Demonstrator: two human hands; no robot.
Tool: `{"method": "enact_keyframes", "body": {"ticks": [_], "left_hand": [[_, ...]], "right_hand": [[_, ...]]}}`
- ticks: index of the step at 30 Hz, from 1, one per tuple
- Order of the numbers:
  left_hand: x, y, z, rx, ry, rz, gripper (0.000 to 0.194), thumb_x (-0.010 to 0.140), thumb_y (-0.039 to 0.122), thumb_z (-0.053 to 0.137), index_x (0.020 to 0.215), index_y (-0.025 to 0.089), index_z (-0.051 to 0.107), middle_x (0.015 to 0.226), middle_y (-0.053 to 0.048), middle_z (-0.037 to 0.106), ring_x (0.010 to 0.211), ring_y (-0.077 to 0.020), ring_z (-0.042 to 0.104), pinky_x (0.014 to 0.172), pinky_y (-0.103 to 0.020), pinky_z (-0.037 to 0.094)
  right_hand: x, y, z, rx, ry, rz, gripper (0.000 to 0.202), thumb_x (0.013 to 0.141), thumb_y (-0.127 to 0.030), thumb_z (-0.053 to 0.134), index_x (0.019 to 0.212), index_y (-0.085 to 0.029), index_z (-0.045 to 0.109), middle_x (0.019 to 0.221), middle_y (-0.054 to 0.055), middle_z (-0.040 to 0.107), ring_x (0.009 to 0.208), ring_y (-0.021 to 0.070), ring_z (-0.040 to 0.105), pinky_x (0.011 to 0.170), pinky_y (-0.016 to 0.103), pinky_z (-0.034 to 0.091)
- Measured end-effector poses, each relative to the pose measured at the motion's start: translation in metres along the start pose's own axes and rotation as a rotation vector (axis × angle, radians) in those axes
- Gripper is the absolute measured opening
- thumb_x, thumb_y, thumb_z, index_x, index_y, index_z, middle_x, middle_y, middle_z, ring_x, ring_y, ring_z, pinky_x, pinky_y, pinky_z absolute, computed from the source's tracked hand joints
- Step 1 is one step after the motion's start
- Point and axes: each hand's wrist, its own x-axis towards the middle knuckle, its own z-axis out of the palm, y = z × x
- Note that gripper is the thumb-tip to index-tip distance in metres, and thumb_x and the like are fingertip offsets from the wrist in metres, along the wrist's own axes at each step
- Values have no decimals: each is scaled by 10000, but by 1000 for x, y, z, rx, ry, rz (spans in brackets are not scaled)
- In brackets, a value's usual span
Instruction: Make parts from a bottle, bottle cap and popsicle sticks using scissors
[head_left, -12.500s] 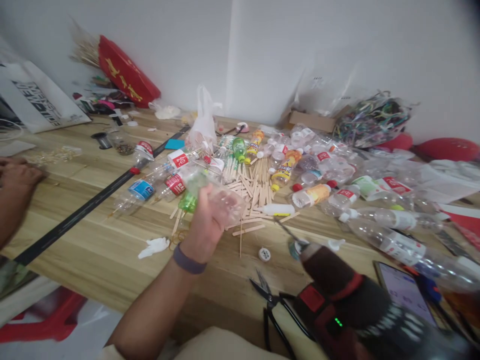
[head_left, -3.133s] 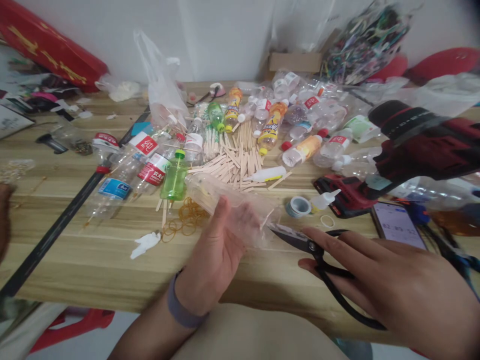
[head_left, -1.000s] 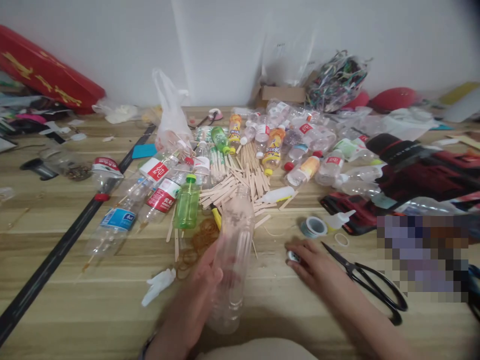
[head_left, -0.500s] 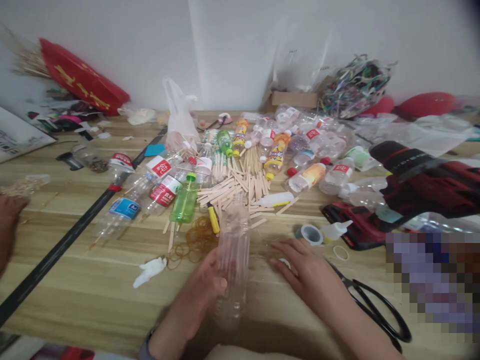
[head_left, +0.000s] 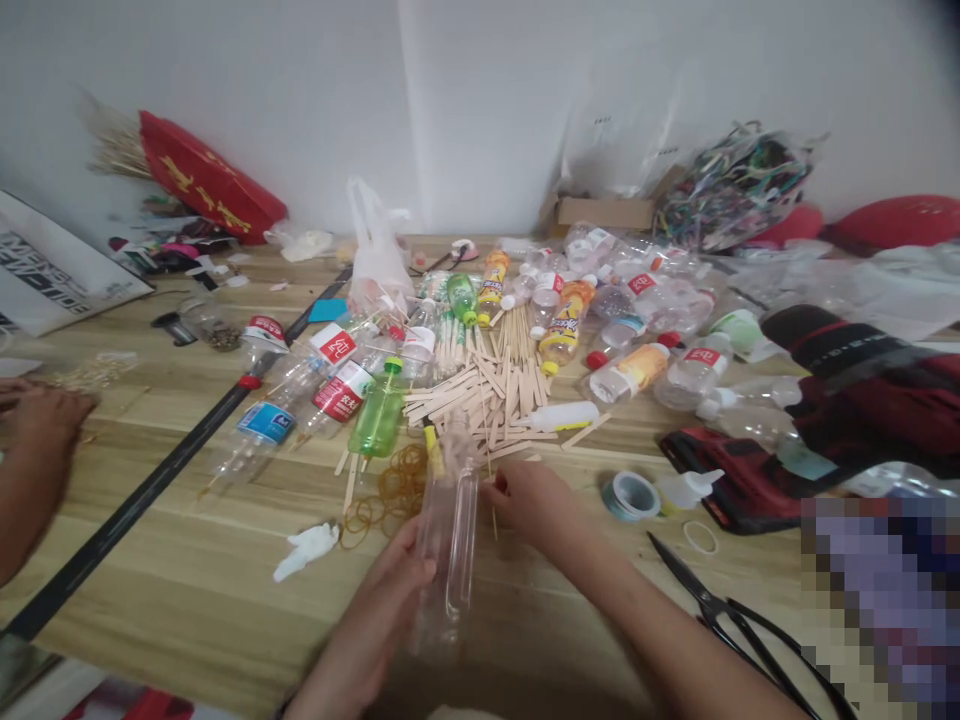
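My left hand [head_left: 397, 590] is wrapped round a clear plastic bottle [head_left: 450, 530] without a label, which stands tilted slightly, its neck toward the pile of sticks. Just right of the bottle, my right hand [head_left: 529, 500] pinches a thin wooden skewer [head_left: 493, 515], partly hidden by the fingers. Beyond both hands lies a heap of flat wooden sticks [head_left: 465, 390]. Tan rubber bands [head_left: 397, 485] lie left of the bottle, and a yellow-handled tool [head_left: 433, 450] shows partly behind it.
Black scissors [head_left: 720, 605], a tape roll [head_left: 631, 497], a small glue bottle [head_left: 686, 487] and a red-black power drill [head_left: 832, 400] occupy the right. Labelled bottles [head_left: 341, 390] and a dark pole [head_left: 150, 490] lie left. Another person's hand [head_left: 45, 440] is at the far left.
My right hand has moved left from beside the tape roll to the bottle and now pinches a skewer. The bottle leans a little more. The view has shifted slightly.
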Motion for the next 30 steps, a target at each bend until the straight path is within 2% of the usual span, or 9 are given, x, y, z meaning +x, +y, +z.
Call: {"method": "enact_keyframes", "body": {"ticks": [4, 8, 12, 16, 19, 22, 24, 26, 30], "left_hand": [[1, 4, -4, 8, 39, 31, 500, 810, 406, 726, 1284, 271, 641, 1360, -84, 654, 1306, -313, 555, 1126, -445, 374], [4, 10, -9, 69, 126, 61, 591, 779, 419, 765, 1315, 236, 596, 1319, -119, 668, 1299, -337, 556, 1133, -471, 361], [6, 18, -11, 131, 123, 115, 677, 708, 344, 829, 1328, 248, 573, 1290, -125, 676, 1284, -353, 567, 1109, -479, 384], [2, 26, -11, 210, 147, 187, 689, 677, 320, 848, 1312, 243, 592, 1303, -130, 666, 1305, -362, 547, 1108, -460, 387], [1, 31, -18, 380, 233, 238, 696, 732, 365, 803, 1367, 249, 543, 1350, -121, 636, 1323, -347, 538, 1125, -455, 382], [8, 33, -33, 674, 284, 276, 724, 807, 365, 709, 1456, 231, 418, 1431, -135, 570, 1366, -321, 503, 1141, -486, 380], [17, 33, -40, 877, 333, 342, 708, 842, 344, 646, 1480, 221, 366, 1463, -151, 535, 1374, -313, 496, 1144, -516, 379], [24, 32, -41, 1057, 416, 469, 660, 859, 321, 598, 1470, 215, 371, 1461, -160, 527, 1366, -318, 500, 1135, -547, 386], [24, 31, -19, 1293, 677, 826, 537, 863, 348, 583, 1347, 124, 512, 1410, -242, 531, 1386, -414, 422, 1137, -655, 308]], "right_hand": [[12, 1, 9, 3, -14, 20, 240, 978, -300, 586, 806, -137, 626, 774, 12, 620, 723, 138, 582, 731, 297, 480], [13, 4, 13, 46, -3, 22, 234, 963, -254, 575, 760, -140, 599, 716, -1, 581, 662, 128, 530, 646, 259, 414], [-5, 6, 9, 127, 34, -33, 214, 907, -147, 538, 693, -151, 559, 685, 14, 580, 635, 130, 480, 588, 258, 278], [-33, 14, 4, 234, 81, -76, 231, 877, -170, 488, 647, -175, 467, 610, 0, 511, 585, 125, 419, 563, 258, 239], [-49, 23, 4, 326, 101, -103, 246, 873, -246, 438, 634, -191, 418, 563, -14, 443, 539, 117, 370, 521, 246, 228], [-58, 27, 10, 412, 110, -127, 276, 877, -323, 400, 630, -198, 406, 545, -19, 412, 516, 112, 347, 487, 234, 226], [-61, 27, 16, 461, 111, -139, 290, 881, -349, 384, 634, -199, 410, 539, -18, 411, 508, 111, 351, 472, 226, 235], [-62, 25, 21, 503, 103, -152, 294, 889, -355, 377, 644, -199, 419, 534, -18, 419, 495, 110, 364, 462, 223, 246], [-65, 17, 28, 561, 91, -186, 313, 919, -356, 376, 661, -194, 448, 530, -23, 446, 478, 102, 383, 462, 217, 266]]}}
